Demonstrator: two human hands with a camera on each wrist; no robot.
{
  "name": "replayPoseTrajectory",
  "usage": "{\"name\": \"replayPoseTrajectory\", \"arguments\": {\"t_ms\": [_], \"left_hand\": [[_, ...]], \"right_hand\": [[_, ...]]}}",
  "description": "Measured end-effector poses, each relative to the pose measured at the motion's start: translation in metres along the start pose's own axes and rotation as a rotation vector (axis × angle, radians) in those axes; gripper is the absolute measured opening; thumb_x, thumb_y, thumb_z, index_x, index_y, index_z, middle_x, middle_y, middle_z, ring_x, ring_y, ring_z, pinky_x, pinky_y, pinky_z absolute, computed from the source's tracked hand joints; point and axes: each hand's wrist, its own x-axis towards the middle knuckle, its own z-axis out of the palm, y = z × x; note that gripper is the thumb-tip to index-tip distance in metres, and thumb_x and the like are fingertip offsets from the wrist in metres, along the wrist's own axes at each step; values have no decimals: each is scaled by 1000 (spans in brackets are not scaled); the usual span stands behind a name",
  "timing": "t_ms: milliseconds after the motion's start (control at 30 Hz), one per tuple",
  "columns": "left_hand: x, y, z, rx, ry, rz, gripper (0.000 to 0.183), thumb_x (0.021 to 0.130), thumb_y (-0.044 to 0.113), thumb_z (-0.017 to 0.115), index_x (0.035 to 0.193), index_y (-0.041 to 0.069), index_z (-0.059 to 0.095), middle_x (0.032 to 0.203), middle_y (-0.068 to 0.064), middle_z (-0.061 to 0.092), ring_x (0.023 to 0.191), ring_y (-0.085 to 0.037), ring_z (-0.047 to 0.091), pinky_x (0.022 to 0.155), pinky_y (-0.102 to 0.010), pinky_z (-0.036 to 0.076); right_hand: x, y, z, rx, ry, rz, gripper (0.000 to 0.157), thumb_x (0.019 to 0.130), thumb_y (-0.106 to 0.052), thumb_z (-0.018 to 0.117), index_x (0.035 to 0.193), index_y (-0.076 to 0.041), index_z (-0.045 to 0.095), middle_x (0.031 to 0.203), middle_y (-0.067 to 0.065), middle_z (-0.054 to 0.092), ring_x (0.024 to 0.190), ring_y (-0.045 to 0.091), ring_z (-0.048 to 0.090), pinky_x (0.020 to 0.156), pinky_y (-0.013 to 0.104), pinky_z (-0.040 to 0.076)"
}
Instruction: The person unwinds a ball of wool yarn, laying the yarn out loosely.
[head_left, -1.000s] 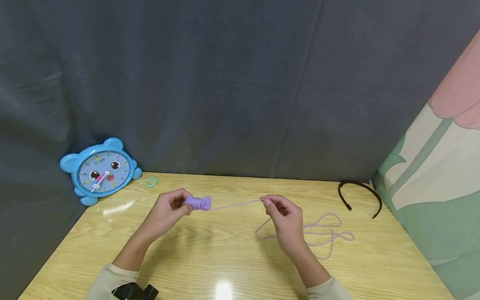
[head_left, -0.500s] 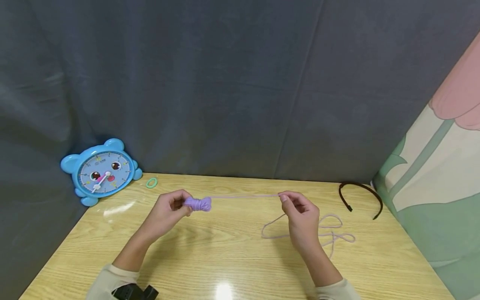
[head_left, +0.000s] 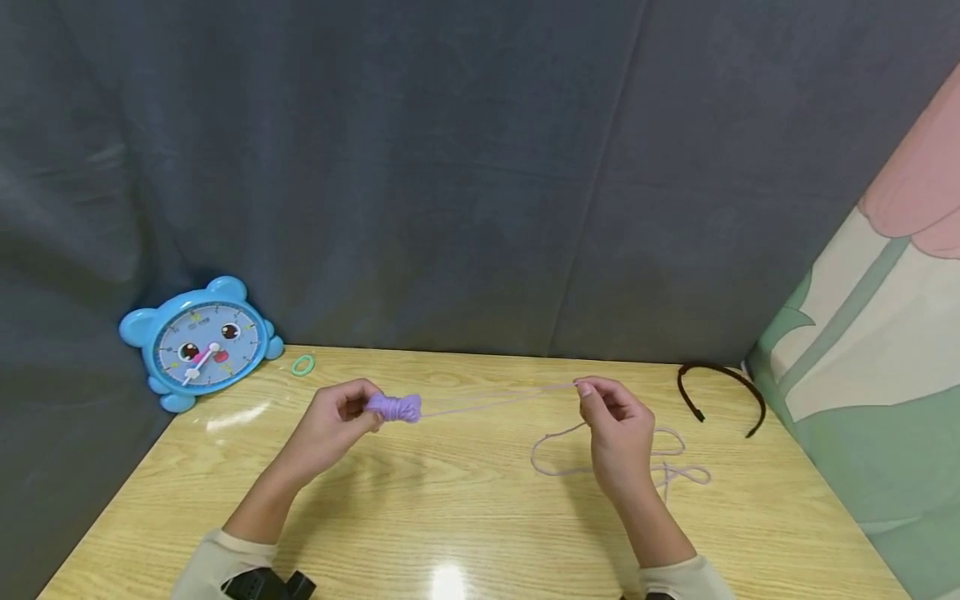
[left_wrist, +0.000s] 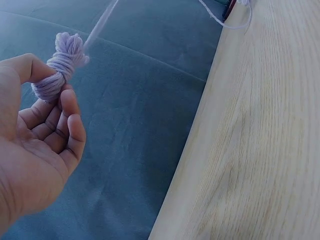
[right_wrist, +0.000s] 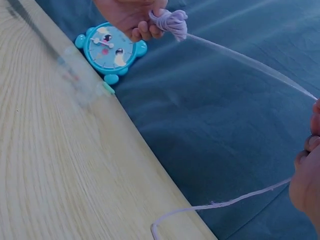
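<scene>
A small bundle of lilac yarn, wound tightly round its middle, is pinched between the thumb and fingers of my left hand above the table. From the bundle a strand runs right to my right hand, whose thumb and forefinger pinch it. In the right wrist view this strand stretches between both hands, and a loose tail drops from the right hand to the table. More of the loose yarn lies in loops on the table, partly hidden behind my right hand.
A blue bear-shaped clock leans at the back left, with a small green ring beside it. A dark headband lies at the back right. A grey curtain hangs behind the wooden table.
My right hand has moved right and slightly up, away from the bundle, so the span of yarn between the hands is longer. My left hand has stayed in nearly the same spot.
</scene>
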Motion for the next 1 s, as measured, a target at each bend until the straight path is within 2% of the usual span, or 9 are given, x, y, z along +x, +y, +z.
{"name": "replayPoseTrajectory", "arguments": {"t_ms": [233, 467, 700, 1000], "left_hand": [[-2, -2, -2, 1, 12, 2, 5, 94, -6, 62, 96, -4, 66, 86, -4, 62, 74, -8, 59, 66, -25, 54], [-1, -1, -2, 8, 10, 17, 5, 95, -5, 62, 95, -2, 66, 86, -3, 62, 74, -8, 59, 66, -25, 54], [-1, -1, -2, 1, 10, 11, 5, 94, -7, 61, 95, -4, 65, 86, -5, 61, 74, -8, 60, 67, -25, 55], [-1, -1, -3, 7, 22, 18, 5, 94, -6, 61, 96, -4, 65, 86, -4, 61, 75, -8, 59, 66, -25, 54]], "right_hand": [[3, -2, -5, 66, 16, -7, 7, 97, 0, 67, 94, 1, 73, 71, -2, 58, 66, 9, 47, 61, 22, 44], [6, -5, -17, 69, 28, -8, 9, 99, -1, 65, 96, 5, 72, 75, -2, 62, 66, 9, 45, 62, 21, 45], [11, -8, -26, 130, 60, -7, 12, 98, 2, 65, 91, -2, 74, 79, -1, 67, 67, 7, 50, 63, 18, 48], [17, -9, -31, 185, 83, -43, 15, 98, 5, 63, 89, -1, 74, 74, -1, 67, 63, 9, 46, 60, 19, 43]]}}
